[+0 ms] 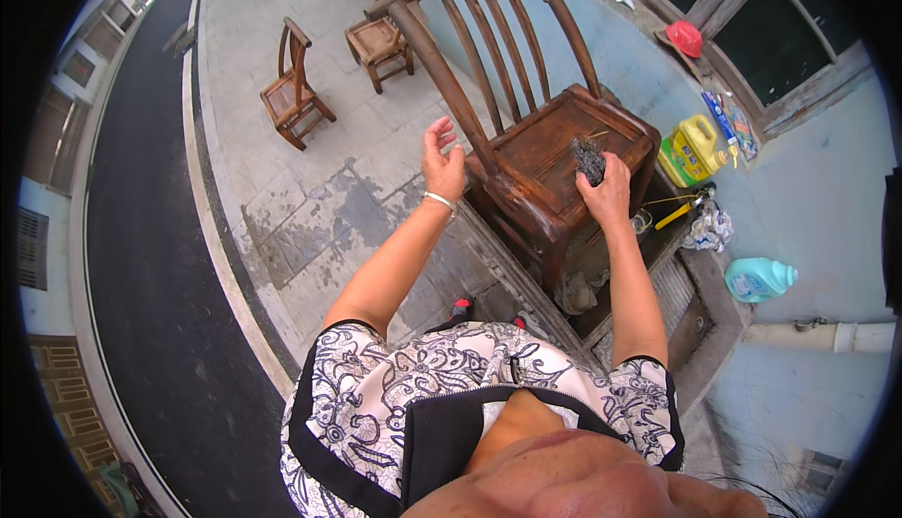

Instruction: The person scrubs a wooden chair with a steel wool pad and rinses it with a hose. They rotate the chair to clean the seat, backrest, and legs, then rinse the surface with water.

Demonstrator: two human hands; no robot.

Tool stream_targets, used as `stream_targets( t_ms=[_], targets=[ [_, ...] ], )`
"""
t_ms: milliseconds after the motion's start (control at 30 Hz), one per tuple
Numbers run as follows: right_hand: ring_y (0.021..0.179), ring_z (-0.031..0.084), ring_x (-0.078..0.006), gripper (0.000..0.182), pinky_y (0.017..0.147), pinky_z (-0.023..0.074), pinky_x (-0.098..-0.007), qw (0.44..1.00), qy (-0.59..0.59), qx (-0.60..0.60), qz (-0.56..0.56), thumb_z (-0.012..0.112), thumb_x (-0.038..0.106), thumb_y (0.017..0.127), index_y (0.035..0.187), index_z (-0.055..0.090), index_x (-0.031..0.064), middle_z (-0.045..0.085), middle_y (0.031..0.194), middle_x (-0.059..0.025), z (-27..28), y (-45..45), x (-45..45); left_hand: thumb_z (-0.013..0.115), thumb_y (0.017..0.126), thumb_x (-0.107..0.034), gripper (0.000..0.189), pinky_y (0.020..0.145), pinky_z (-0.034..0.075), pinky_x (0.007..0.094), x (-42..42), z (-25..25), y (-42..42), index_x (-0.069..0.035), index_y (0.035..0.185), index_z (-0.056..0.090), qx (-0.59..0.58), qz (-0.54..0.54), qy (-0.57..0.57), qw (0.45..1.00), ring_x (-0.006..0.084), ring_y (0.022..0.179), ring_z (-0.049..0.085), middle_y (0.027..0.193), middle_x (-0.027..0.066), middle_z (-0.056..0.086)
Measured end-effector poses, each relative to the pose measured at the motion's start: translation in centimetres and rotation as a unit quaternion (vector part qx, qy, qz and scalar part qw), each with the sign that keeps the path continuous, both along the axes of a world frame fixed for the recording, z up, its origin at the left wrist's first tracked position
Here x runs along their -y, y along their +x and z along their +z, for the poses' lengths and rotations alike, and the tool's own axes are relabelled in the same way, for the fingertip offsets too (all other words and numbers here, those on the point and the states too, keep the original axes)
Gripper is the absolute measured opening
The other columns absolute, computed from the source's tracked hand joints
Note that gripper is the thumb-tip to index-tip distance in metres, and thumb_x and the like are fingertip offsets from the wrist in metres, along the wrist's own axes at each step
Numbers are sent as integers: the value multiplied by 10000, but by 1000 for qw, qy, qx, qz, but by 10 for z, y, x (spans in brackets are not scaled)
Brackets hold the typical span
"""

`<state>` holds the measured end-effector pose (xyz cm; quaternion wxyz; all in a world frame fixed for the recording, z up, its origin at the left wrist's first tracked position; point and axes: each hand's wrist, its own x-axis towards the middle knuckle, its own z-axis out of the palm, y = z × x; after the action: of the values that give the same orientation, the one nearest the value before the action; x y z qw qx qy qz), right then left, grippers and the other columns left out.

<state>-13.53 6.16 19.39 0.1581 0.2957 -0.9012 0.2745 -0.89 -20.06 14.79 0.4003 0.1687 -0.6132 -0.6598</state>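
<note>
A dark brown wooden chair (528,152) with a slatted back stands in a concrete wash trough (518,275) in front of me. Its seat looks wet. My right hand (607,188) grips a grey scouring pad (588,160), probably steel wool, over the seat near its right side. Some straw-like bits lie on the seat just beyond the pad. My left hand (444,159) is raised to the left of the chair, fingers apart and slightly curled, holding nothing. A pale bangle (440,201) circles that wrist.
Two small wooden chairs (292,88) (380,42) stand on the pavement, which has wet patches. Along the wall are a yellow detergent jug (690,152), a yellow-handled tool (674,215), a crumpled bag (708,228) and a turquoise bottle (760,280). A road (148,201) runs at the left.
</note>
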Motion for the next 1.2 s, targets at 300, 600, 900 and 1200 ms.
stream_targets(
  t_ms=[300,600,900,1200],
  targets=[
    [1356,310,-490,635,1084,343,-452,982,-149,-12,-114,815,265,691,1212,521,55,243,1485,-352,-29,15,-28,655,920,-255,499,776,534,425,13,19,-53,-103,1341,433,32,-210,271,939,228,915,623,975,105,624],
    [889,574,-172,445,798,463,-319,879,-377,189,-225,818,248,751,1064,594,24,617,1004,-79,-50,8,-74,652,905,-202,221,482,483,341,-56,66,-73,-45,856,505,35,-190,222,956,191,514,533,629,67,535],
    [831,581,-132,421,762,470,-292,782,-544,212,-219,815,215,744,1033,587,12,639,939,-44,-35,-6,-119,649,896,-162,213,458,473,335,-116,128,-136,-57,838,473,34,-283,69,956,189,498,541,621,66,532],
    [898,582,-146,432,827,463,-302,642,-709,214,-198,777,116,794,1150,563,-7,625,1034,-55,-31,22,-136,667,855,-100,167,466,467,290,-179,192,-157,-11,805,534,8,-382,-91,919,132,479,542,623,46,577]
  ],
)
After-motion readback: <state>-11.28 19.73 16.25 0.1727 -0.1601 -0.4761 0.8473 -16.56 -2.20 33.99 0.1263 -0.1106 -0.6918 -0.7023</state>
